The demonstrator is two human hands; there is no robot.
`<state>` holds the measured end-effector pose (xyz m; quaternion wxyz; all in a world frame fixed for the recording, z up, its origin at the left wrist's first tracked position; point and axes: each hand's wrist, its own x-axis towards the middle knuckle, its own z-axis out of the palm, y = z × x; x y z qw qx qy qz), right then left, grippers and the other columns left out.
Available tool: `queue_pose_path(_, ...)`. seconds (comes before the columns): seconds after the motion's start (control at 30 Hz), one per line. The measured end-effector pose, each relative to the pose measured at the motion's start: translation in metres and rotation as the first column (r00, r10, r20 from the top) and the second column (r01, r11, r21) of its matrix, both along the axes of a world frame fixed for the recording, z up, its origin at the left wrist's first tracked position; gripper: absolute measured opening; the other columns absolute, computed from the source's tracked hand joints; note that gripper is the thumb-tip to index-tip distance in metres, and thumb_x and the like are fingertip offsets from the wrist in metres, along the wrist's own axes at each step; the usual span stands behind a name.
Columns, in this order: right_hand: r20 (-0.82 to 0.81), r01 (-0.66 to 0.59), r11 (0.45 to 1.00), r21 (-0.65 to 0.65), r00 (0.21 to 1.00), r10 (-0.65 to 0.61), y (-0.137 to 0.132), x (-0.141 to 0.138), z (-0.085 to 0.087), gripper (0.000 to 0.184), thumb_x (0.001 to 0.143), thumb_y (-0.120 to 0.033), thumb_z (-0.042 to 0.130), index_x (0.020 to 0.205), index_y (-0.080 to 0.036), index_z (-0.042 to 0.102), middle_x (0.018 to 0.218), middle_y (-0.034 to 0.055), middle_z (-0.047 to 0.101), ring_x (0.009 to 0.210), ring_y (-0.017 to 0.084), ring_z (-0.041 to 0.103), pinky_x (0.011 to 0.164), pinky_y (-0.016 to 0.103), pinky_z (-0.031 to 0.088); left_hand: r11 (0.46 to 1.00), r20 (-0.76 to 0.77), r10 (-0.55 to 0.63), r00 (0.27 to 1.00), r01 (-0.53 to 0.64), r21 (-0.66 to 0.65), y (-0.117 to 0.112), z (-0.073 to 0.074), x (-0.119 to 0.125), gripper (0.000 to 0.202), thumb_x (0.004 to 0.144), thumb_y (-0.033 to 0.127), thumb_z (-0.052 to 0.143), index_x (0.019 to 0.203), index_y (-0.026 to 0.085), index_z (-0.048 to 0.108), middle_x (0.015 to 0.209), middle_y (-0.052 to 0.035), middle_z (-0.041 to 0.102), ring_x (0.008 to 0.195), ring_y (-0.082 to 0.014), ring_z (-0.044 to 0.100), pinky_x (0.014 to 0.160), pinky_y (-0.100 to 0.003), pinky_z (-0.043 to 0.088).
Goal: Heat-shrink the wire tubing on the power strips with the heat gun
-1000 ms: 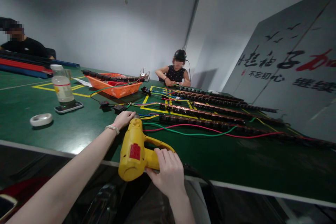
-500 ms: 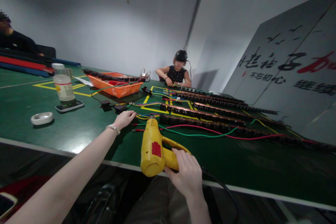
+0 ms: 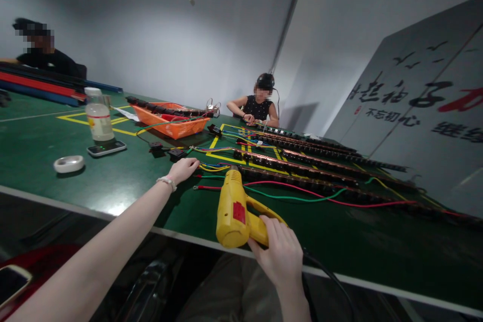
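My right hand (image 3: 279, 246) is wrapped round the handle of a yellow heat gun (image 3: 233, 211). The gun's nozzle points away from me, close to the near end of a long black strip with copper-coloured parts (image 3: 298, 179). My left hand (image 3: 183, 169) is closed at the ends of a bundle of blue and yellow wires (image 3: 213, 166) that come out of this strip; its fingertips partly hide the wire ends. A red wire with a ring terminal (image 3: 207, 188) lies just right of my left hand, and a green wire (image 3: 290, 197) runs along the strip.
An orange basket (image 3: 175, 131) holding more strips stands beyond my left hand. A bottle (image 3: 100, 119), a phone (image 3: 107, 148) and a white ring-shaped object (image 3: 69, 164) are on the left. One person (image 3: 258, 105) works across the green table, another (image 3: 47, 58) sits far left.
The heat gun in my right hand has shifted slightly right along the wires. My left hand stays at the wire bundle. The view has turned a little to the left.
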<state>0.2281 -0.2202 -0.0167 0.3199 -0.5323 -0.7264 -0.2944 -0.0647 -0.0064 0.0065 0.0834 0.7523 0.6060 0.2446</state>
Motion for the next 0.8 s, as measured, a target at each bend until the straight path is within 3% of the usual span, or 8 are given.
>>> queue_pose_path(0.2,0.019,0.002,1.000,0.008,1.000,-0.002,-0.003,-0.011,0.002,0.046,0.086,-0.053,0.046,0.104,-0.012,0.056,0.083,0.0067,0.060,0.077,0.020,0.052,0.072,0.032,0.036,1.000,-0.007,-0.003,1.000,0.003,0.014,0.001,0.000,0.000,0.043,0.088,0.046,0.029,0.082,0.023,0.064,0.089,-0.0049,0.069,0.083,-0.0192,0.061,0.061,-0.023,0.036)
queue_pose_path(0.5,-0.005,-0.102,0.994,-0.044,0.995,0.102,-0.008,-0.048,0.001,0.050,0.085,-0.056,0.046,0.106,-0.012,0.055,0.082,0.0073,0.058,0.075,0.020,0.050,0.070,0.033,0.035,1.000,-0.013,0.002,1.000,-0.002,0.003,-0.002,0.001,0.000,0.043,0.088,0.047,0.028,0.084,0.023,0.064,0.094,-0.0047,0.069,0.084,-0.0192,0.061,0.060,-0.023,0.036)
queue_pose_path(0.8,-0.051,-0.146,0.989,-0.027,0.988,0.145,-0.001,-0.082,0.000,0.052,0.087,-0.058,0.039,0.103,-0.012,0.056,0.079,0.0065,0.056,0.071,0.020,0.046,0.068,0.034,0.034,0.999,-0.024,-0.028,0.999,0.028,-0.016,0.009,-0.004,-0.005,0.044,0.088,0.047,0.028,0.086,0.022,0.064,0.096,-0.0065,0.068,0.088,-0.0197,0.060,0.066,-0.023,0.039)
